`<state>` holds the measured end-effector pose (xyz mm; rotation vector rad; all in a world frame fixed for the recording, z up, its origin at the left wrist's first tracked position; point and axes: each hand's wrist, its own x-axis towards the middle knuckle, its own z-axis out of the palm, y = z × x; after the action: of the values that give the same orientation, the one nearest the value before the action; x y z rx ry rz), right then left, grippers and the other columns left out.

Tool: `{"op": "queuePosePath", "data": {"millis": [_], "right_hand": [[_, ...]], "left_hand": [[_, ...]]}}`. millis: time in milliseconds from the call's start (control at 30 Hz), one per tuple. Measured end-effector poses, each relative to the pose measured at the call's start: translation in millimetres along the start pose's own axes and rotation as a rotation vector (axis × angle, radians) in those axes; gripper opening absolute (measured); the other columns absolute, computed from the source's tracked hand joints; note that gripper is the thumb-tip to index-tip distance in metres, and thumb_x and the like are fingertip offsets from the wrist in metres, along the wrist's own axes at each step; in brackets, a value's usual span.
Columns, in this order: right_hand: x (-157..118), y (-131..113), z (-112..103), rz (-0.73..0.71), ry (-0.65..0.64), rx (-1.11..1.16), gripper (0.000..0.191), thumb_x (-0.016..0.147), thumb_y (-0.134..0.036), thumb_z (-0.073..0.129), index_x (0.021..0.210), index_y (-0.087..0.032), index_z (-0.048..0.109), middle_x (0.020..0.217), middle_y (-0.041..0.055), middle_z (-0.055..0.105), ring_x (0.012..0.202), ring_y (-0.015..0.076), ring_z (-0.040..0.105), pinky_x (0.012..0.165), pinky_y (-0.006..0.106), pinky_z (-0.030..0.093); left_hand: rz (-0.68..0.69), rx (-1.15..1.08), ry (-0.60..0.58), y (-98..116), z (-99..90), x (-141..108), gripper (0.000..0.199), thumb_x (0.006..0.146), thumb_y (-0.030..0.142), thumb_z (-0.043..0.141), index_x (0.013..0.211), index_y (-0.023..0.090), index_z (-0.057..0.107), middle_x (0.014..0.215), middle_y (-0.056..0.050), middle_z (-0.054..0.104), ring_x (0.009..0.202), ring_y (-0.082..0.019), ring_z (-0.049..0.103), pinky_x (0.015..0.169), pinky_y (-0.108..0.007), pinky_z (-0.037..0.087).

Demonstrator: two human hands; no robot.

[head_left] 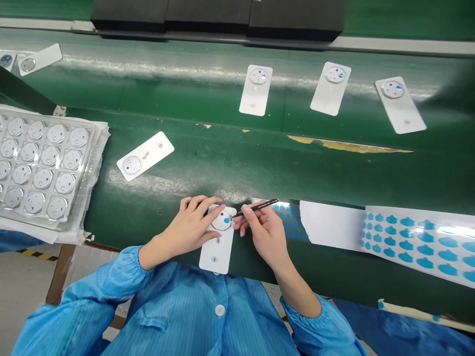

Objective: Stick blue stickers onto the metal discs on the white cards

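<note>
A white card [218,249] with an octagonal silver disc [218,222] lies on the green bench in front of my body. A small blue piece [226,220] is on the disc's right part. My left hand [191,225] rests over the card's left side, its fingers spread, the fingertips on the disc's edge. Black tweezers [260,206] are held in my right hand [265,232], between thumb and fingers, with their tip at the blue piece. Sheets of blue stickers [406,234] lie to the right, beside a blank white strip [332,223].
A clear tray [83,170] of octagonal discs stands at the left. Another card [152,151] lies between tray and hands. Further cards [256,94] lie on the strip beyond the bench's chipped edge. Black blocks [208,17] line the back.
</note>
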<state>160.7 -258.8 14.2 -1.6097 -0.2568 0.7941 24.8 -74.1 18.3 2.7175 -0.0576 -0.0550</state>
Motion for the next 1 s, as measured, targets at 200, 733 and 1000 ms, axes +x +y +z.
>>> {"op": "queuePosePath", "data": {"millis": [200,733,1000], "right_hand": [[-2,-2,-1,-0.009,0.01,-0.027,0.038,0.097,-0.056,0.073,0.092,-0.02,0.064,0.073,0.0039,0.075,0.051,0.0135,0.067,0.048,0.025,0.055],[-3,0,-1,-0.043,0.018,-0.087,0.035,0.1,-0.055,0.07,0.095,-0.021,0.062,0.074,0.003,0.076,0.051,0.0139,0.067,0.048,0.026,0.056],[-7,7,-1,-0.138,0.005,-0.156,0.026,0.105,-0.048,0.064,0.102,-0.022,0.061,0.074,0.0005,0.072,0.055,0.0146,0.066,0.053,0.028,0.055]], "left_hand": [[-0.004,-0.004,0.012,0,1.9,0,0.062,0.101,0.049,0.066,0.153,0.018,0.05,0.158,-0.018,0.052,0.137,-0.037,0.046,0.105,-0.051,0.036],[-0.018,-0.008,-0.004,2,-1.5,1,0.061,0.102,0.045,0.067,0.153,0.019,0.048,0.159,-0.017,0.052,0.138,-0.037,0.045,0.105,-0.052,0.035],[-0.173,-0.046,-0.063,19,-9.1,16,0.073,0.09,0.024,0.08,0.151,0.014,0.04,0.142,-0.02,0.056,0.13,-0.037,0.049,0.102,-0.051,0.039]]}}
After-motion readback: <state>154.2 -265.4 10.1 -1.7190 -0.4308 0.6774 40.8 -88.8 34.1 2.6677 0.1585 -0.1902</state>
